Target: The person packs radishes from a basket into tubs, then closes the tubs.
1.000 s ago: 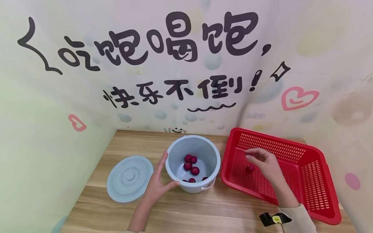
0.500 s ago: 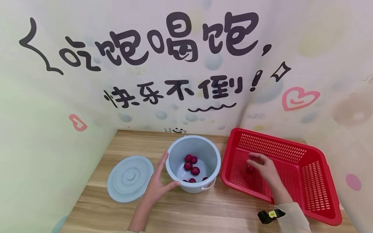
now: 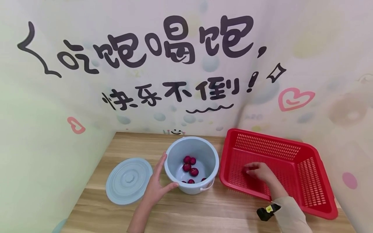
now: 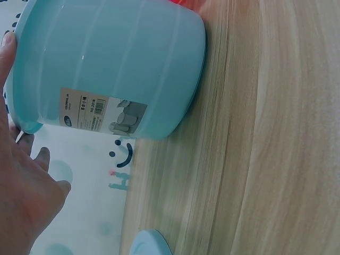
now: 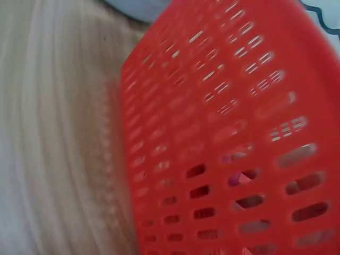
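A light-blue bucket (image 3: 214, 161) stands mid-table with several small, round, dark-red fruits (image 3: 186, 167) at its bottom. My left hand (image 3: 155, 186) rests against its left side, thumb and fingers spread along the rim. The left wrist view shows thumb and fingertips at the rim of the bucket (image 4: 117, 58), which bears a paper label. Down inside the red plastic basket (image 3: 287, 174), my right hand (image 3: 260, 171) has its thumb and fingers curled around a dark-red fruit, which they mostly hide. The right wrist view shows the outer slotted wall of the basket (image 5: 212, 127).
A round light-blue lid (image 3: 128, 181) lies left of the bucket on the wooden table (image 3: 189, 215). Behind the table rises a patterned wall cloth (image 3: 180, 123) with black lettering. The bucket's white handle (image 3: 207, 185) hangs at its front right, close to the basket.
My right hand has lowered into the basket, and its fingers have come together around the fruit there. My left hand stays at the bucket. The head view has shifted slightly.
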`<state>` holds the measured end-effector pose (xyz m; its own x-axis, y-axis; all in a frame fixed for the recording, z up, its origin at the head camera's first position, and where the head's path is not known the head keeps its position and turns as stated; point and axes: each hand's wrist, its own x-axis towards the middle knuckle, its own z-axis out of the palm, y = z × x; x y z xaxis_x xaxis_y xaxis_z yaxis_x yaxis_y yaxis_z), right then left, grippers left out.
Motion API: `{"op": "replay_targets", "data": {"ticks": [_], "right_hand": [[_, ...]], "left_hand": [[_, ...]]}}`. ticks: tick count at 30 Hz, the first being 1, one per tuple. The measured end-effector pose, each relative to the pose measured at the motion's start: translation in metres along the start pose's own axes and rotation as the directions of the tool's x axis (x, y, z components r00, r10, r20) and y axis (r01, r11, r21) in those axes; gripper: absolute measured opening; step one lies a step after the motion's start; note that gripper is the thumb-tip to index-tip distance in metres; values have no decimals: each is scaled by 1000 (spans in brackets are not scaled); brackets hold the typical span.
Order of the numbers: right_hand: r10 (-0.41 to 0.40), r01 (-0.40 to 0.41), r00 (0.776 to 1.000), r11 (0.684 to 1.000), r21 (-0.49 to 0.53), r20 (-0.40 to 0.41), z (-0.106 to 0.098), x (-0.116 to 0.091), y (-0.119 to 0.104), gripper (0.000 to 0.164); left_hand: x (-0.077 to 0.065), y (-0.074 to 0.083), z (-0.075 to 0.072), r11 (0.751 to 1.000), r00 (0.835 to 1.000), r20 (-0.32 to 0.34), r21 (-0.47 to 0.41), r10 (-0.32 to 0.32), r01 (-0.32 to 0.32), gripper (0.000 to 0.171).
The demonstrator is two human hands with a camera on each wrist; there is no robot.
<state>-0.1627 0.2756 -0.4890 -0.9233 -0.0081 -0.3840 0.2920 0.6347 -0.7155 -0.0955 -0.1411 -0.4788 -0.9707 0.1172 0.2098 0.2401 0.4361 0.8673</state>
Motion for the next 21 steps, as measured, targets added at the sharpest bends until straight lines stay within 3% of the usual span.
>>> {"op": "replay_targets", "data": {"ticks": [10, 21], "right_hand": [[34, -32, 999, 995, 94, -13, 4, 3, 1, 25], [-48, 43, 999, 959, 281, 11, -1, -4, -5, 38]], "left_hand": [[-1, -1, -2, 1000, 1000, -12, 4, 11, -11, 108], [0, -6, 0, 995, 995, -21, 15, 100, -99, 108]]}}
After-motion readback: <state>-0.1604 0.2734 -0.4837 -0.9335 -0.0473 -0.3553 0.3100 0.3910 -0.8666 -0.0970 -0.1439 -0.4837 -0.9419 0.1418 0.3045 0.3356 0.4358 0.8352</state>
